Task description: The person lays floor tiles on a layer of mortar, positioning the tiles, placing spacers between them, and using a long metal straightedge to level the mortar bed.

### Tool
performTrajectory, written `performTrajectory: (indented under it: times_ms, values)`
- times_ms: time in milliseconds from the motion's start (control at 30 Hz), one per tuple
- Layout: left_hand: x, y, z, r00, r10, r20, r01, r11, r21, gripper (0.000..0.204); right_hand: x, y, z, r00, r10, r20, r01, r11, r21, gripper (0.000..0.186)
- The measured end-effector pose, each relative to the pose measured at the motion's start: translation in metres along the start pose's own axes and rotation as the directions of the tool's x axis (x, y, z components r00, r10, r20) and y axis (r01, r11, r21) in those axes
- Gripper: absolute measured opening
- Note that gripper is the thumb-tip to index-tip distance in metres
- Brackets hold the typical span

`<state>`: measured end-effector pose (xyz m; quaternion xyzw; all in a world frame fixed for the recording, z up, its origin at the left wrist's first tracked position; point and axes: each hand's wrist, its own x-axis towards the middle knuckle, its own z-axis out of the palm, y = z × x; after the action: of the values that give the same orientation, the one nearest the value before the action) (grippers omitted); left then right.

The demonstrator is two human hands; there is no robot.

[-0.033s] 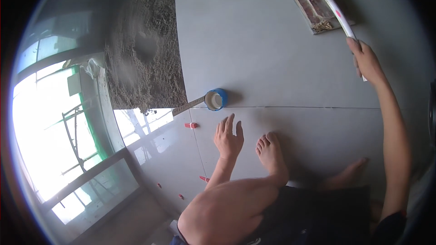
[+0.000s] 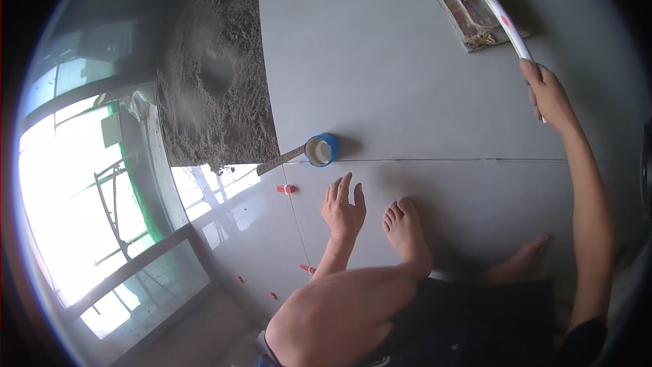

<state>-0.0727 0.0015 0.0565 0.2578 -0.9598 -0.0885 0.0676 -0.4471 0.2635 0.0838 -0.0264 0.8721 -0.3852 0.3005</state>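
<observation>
My right hand [image 2: 547,94] is closed around the lower end of a long, slightly curved white handle [image 2: 500,19] with a red mark. The handle's upper end reaches over a mortar-stained rectangular board [image 2: 449,1] with a raised grip on the large grey tile [image 2: 367,47]. My left hand [image 2: 343,212] has its fingers apart and nothing in it, over the tile in front of me. Just beyond its fingertips is a round blue-sided ring or cup [image 2: 331,149], pale inside. A flat strip with marks [image 2: 280,161] extends left from it.
Dark, rough mortar [image 2: 224,75] covers the strip left of the large tile. Red tile wedges [image 2: 286,189] sit along a tile joint. My bare foot [image 2: 407,238] rests on the tile near my left hand. A bright window [image 2: 75,183] stands at the left.
</observation>
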Motion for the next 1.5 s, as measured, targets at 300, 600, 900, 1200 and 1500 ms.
performTrajectory:
  times_ms: [300, 600, 900, 1200, 1500]
  values:
    - [0.025, -0.013, 0.021, 0.839, -0.542, -0.052, 0.501, 0.806, -0.316, 0.084, -0.054, 0.032, -0.005, 0.997, 0.075, 0.028, -0.077, 0.995, 0.069, 0.049]
    - [0.141, -0.044, 0.055, 0.831, -0.553, -0.055, 0.448, 0.725, -0.524, 0.081, -0.053, 0.033, -0.002, 0.975, 0.164, 0.152, -0.200, 0.942, 0.268, 0.035]
    - [0.415, -0.044, 0.094, 0.852, -0.464, -0.243, 0.293, 0.806, -0.515, 0.107, -0.024, 0.010, 0.007, 0.971, 0.209, 0.113, -0.233, 0.932, 0.278, 0.035]
    - [0.573, -0.004, 0.124, 0.844, -0.377, -0.380, 0.182, 0.870, -0.459, 0.113, -0.006, -0.005, 0.034, 0.964, 0.237, -0.118, -0.235, 0.972, 0.031, 0.040]
    - [0.525, 0.003, 0.151, 0.880, -0.394, -0.265, 0.414, 0.910, 0.023, 0.093, 0.021, -0.024, 0.068, 0.954, 0.187, -0.233, -0.177, 0.982, 0.060, 0.041]
